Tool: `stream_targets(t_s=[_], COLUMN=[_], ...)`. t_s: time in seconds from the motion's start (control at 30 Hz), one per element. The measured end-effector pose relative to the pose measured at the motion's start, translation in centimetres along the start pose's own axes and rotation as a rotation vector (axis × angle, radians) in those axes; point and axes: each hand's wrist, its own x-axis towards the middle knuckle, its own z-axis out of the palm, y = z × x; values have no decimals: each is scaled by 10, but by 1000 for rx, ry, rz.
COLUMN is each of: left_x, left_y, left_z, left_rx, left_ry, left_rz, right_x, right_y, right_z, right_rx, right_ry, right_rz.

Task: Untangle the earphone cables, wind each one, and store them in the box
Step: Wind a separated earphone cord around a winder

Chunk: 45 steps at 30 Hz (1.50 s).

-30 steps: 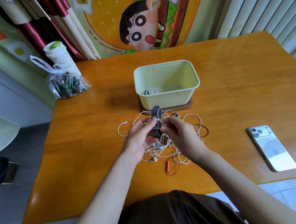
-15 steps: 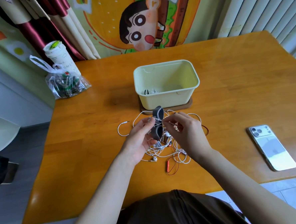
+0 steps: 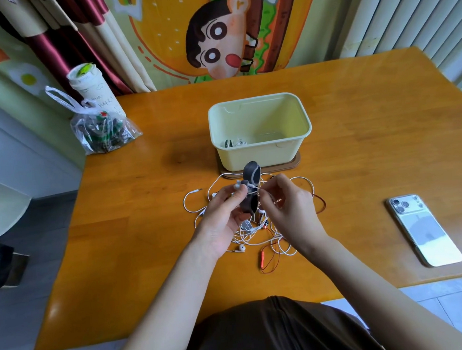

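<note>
Right hand [image 3: 288, 209]: raised and drawn in toward the grey winder [image 3: 251, 187] since a second ago; thumb and finger pinch a white cable pulled across its middle.
Left hand [image 3: 222, 221]: grips the winder upright, thumb pressing the cable against it.
Step, as I judge it: winding one white set. Next I need slack fed out of the tangle turn by turn, without dragging the red cable [image 3: 267, 259] along.
Table [image 3: 356, 113]: orange wood.
Box [image 3: 258, 154]: pale green, just beyond my hands. One wound set [image 3: 234, 142] lies in its near left corner.
Plastic bag [image 3: 102, 131]: far left. I cannot identify the dark contents.
Phone [image 3: 422, 230]: face down, well apart to the right.
Tangle [image 3: 255, 235]: white and red cables on the table beneath my hands.
</note>
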Motion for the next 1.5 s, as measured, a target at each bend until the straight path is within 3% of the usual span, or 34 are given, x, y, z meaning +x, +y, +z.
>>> stream_targets(t_s=[0.27, 0.43, 0.6, 1.5], left_x=[-1, -5, -6, -4], left_y=[-2, -2, -7, -2], left_z=[1, 4, 5, 10], left_rx=[6, -111, -178, -158], left_ry=[38, -37, -6, -14], left_rz=[-58, -106, -134, -72], right_x=[-2, -2, -1, -6], right_y=[2, 1, 1, 7], right_z=[3, 1, 0, 0], right_rx=[12, 29, 52, -47], right_ry=[-36, -24, -12, -23], right_rz=[19, 18, 19, -96])
